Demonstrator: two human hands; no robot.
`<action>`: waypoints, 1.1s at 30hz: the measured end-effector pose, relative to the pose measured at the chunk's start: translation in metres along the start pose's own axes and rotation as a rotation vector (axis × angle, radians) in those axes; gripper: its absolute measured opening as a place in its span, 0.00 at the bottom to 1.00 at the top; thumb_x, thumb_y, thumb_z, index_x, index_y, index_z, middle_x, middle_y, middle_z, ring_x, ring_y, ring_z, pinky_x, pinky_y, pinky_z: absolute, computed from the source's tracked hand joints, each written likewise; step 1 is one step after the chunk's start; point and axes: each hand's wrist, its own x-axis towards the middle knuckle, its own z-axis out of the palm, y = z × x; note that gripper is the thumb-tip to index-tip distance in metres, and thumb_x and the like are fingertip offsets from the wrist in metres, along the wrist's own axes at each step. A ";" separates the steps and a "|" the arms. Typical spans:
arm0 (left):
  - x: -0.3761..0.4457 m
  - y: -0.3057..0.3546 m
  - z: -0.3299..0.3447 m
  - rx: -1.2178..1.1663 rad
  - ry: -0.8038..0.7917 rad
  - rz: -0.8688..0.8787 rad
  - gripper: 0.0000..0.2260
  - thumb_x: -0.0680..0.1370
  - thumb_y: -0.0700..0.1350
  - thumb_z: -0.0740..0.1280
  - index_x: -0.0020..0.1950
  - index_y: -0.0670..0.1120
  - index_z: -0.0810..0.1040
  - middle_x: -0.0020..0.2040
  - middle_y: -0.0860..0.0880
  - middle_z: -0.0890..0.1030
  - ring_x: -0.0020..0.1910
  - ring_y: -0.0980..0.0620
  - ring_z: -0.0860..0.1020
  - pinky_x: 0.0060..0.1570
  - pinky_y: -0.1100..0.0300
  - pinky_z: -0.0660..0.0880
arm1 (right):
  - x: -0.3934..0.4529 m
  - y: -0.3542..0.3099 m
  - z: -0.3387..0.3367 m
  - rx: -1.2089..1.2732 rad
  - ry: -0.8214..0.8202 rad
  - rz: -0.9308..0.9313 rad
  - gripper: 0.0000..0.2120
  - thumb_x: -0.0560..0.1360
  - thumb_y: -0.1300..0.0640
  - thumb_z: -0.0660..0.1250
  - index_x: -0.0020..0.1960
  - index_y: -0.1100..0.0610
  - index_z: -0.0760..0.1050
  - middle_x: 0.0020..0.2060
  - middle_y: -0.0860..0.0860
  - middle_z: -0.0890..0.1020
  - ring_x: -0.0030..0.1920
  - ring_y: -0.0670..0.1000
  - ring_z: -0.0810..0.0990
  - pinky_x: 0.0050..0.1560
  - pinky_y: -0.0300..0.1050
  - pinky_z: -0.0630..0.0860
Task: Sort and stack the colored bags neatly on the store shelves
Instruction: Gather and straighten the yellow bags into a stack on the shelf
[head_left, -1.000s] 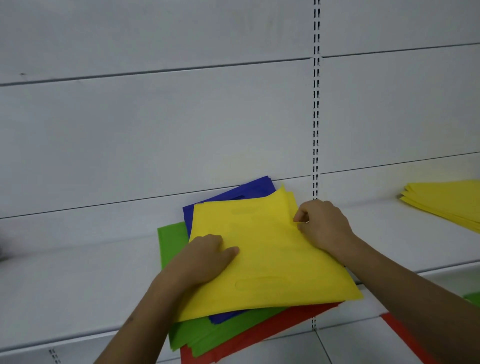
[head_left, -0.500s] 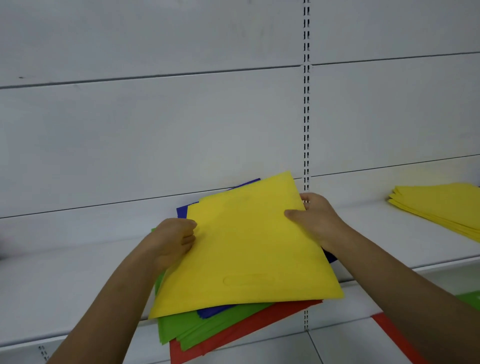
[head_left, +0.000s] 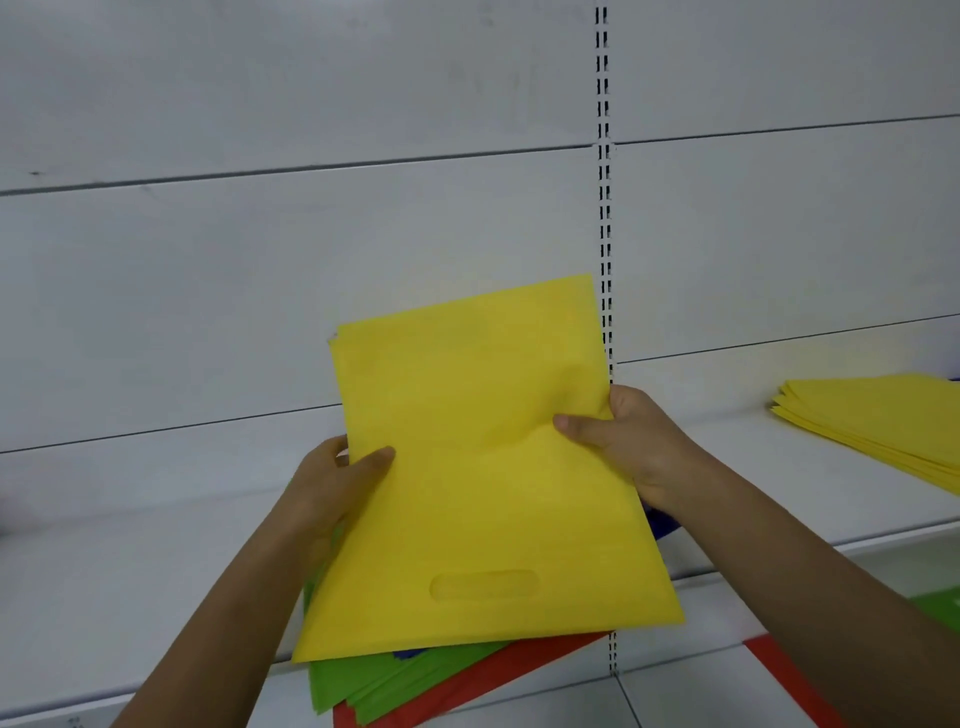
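Both hands on the yellow bag (head_left: 483, 467), lifted and tilted up off the mixed pile. My left hand (head_left: 332, 488) pinches its left edge, thumb on the front face, fingers curled behind. My right hand (head_left: 631, 441) pinches the right edge the same way, thumb across the front.

The bag's long axis runs roughly 12 to 6, leaning a bit toward 1 at the top, with the handle cut-out at the 6 end near me. Under it the green bags (head_left: 374, 680) and red bags (head_left: 467, 691) stick out at 6 over the shelf (head_left: 130, 571) lip; a sliver of blue bag (head_left: 660, 519) shows below my right wrist.

Key relation: the yellow stack (head_left: 878, 415) sits at 3 from the held bag, well apart, on the same shelf level past the slotted upright (head_left: 604, 208). My right hand is the nearer one, so I judge the carry goes rightward led by it. The stack lies angled, so the bag likely needs turning to match before it goes down.
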 end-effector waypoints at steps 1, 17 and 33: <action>-0.003 0.002 -0.002 -0.083 -0.074 -0.045 0.22 0.73 0.51 0.71 0.63 0.44 0.74 0.55 0.44 0.82 0.50 0.42 0.81 0.45 0.50 0.78 | -0.001 0.001 0.001 0.021 0.006 -0.004 0.11 0.71 0.62 0.72 0.54 0.56 0.79 0.49 0.52 0.85 0.47 0.51 0.84 0.46 0.47 0.80; -0.043 0.015 -0.005 -0.414 -0.208 -0.013 0.12 0.76 0.45 0.65 0.58 0.44 0.78 0.52 0.41 0.83 0.50 0.38 0.82 0.52 0.43 0.76 | -0.052 -0.001 0.013 -0.302 0.138 -0.059 0.07 0.74 0.57 0.70 0.50 0.47 0.80 0.44 0.43 0.85 0.42 0.44 0.84 0.45 0.44 0.80; -0.100 0.054 0.117 -0.275 -0.185 0.220 0.06 0.73 0.38 0.68 0.48 0.45 0.81 0.40 0.46 0.86 0.35 0.49 0.84 0.31 0.59 0.77 | -0.122 -0.029 -0.114 -0.212 0.244 0.006 0.09 0.74 0.57 0.68 0.53 0.50 0.80 0.46 0.46 0.85 0.45 0.48 0.85 0.44 0.45 0.80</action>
